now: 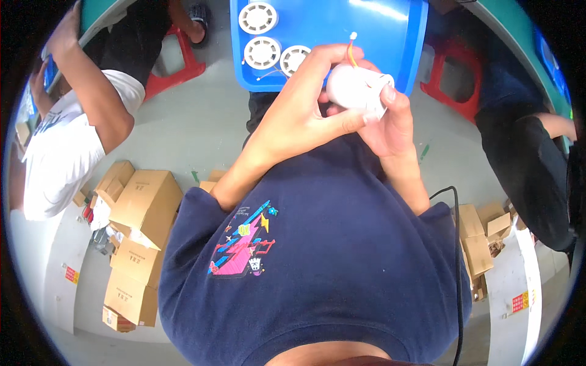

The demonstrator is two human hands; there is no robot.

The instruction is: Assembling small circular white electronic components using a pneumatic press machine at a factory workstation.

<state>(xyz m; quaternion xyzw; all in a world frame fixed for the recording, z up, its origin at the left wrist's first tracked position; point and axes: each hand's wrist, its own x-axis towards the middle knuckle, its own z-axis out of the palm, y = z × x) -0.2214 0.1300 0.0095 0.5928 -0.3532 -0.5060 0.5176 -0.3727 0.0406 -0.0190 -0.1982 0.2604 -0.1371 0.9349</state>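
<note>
Over the near edge of a blue tray (390, 36), both my hands are closed around a rounded white plastic housing (351, 87). From its top rises a short lead of red and yellow wires (350, 56), ending in a small white connector (353, 36). My left hand (311, 94) grips it from the left, with thumb along the near side and fingers partly hidden behind it. My right hand (394, 122) supports it from the right, its thumb pressed on the open-looking end. Three round white slotted parts (262, 53) lie in the tray at its left, one partly covered by my left hand.
A person in a white shirt (76, 146) works at the left; another person in dark clothes (519, 158) is at the right. Red stools (455, 79) stand on both sides. Cardboard boxes (137, 204) are stacked behind me on the left, with more boxes (479, 235) on the right. A black cable (458, 262) hangs by my right shoulder.
</note>
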